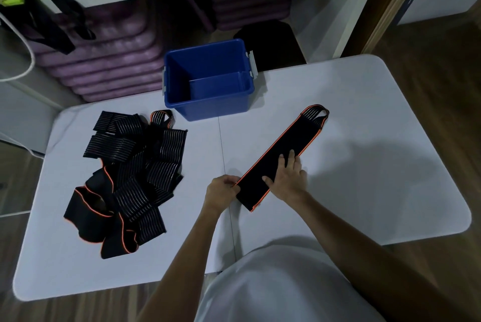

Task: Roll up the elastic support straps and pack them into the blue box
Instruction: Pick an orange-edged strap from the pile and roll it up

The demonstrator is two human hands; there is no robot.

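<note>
Setting: white table (364, 103) before shelving; wooden floor around it.
Left hand (221, 189): I see its fingers curled, pinching the near end of the laid-out strap (281, 155).
Right hand (287, 176): fingers straight and slightly spread, pressing the strap flat near mid-table.
Strap: lies diagonally, loop end towards the right far corner, unrolled.
Pile of straps (130, 173): tangled by the left edge.
Blue box (208, 103): far edge; nothing visible inside.
Progress: I judge rolling barely begun; nothing packed.
</note>
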